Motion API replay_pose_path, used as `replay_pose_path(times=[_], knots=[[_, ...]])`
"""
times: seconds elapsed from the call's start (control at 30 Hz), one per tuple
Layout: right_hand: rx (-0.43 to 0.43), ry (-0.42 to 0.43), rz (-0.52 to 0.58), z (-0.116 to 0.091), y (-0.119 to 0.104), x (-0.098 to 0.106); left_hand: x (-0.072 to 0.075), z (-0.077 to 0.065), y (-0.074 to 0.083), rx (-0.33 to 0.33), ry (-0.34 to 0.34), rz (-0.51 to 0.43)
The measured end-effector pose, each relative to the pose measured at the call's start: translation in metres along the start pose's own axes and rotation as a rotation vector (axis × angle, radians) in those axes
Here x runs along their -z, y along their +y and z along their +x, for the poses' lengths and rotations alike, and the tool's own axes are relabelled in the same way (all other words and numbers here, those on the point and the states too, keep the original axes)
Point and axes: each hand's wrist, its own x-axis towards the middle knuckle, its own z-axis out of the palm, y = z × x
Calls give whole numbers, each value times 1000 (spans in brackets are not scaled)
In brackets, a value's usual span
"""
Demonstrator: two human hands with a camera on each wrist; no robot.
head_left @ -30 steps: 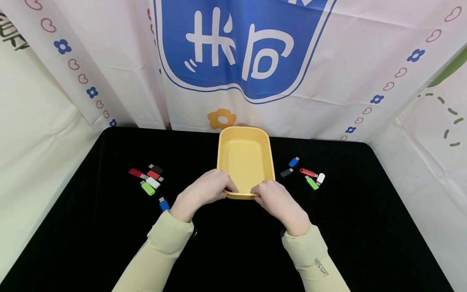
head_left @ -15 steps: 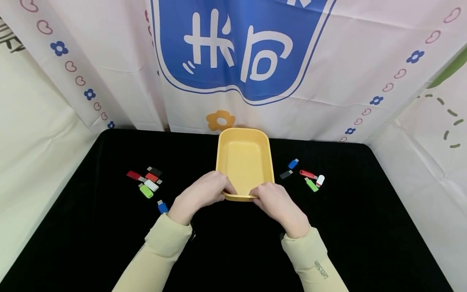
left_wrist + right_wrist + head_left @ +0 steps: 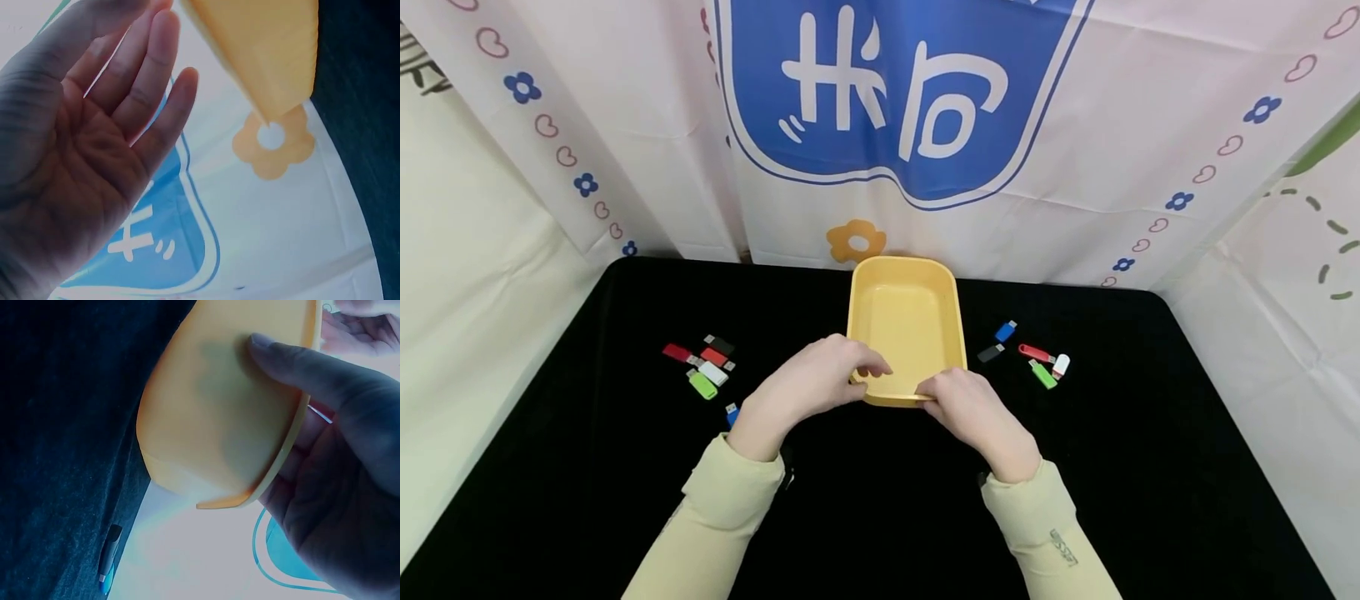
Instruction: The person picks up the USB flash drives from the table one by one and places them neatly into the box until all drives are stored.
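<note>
A yellow plastic tray (image 3: 902, 333) stands on the black cloth, its short near side toward me. My right hand (image 3: 966, 408) grips the near rim at its right corner. In the right wrist view the thumb (image 3: 281, 359) presses the outer wall and the fingers go over the rim inside. My left hand (image 3: 820, 375) is at the near left corner, thumb and fingers parted. The left wrist view shows its fingers (image 3: 162, 50) nearly straight and apart from the tray wall (image 3: 269, 50).
Left of the tray lie several USB sticks, among them a red one (image 3: 677, 352), a lime green one (image 3: 703, 384) and a blue one (image 3: 732, 414). On the right are more, including a blue one (image 3: 1006, 331) and a green one (image 3: 1042, 374). A printed curtain (image 3: 1000, 233) hangs behind.
My left hand has let go of the tray's near rim, its fingers spreading and lifting slightly. The right hand keeps its grip, and the tray stays in place.
</note>
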Motion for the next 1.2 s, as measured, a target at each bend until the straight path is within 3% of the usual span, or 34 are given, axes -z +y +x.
replay_pose_path(times=[0.23,0.5,0.67,0.8,0.93,1.2], knots=[[-6,-6,0,2,-1,1,19,-12,-22,6,223,-3],[-12,-1,2,1,-2,-1,39,-42,-58,122,207,13],[-12,3,-1,0,-1,1,45,-60,-75,156,156,53],[-15,-3,7,0,-1,1,44,-74,-84,140,77,59],[-19,-12,13,1,-1,1,40,-87,-90,104,-26,30],[-20,-7,23,0,-1,1,25,-102,-101,95,-244,17]])
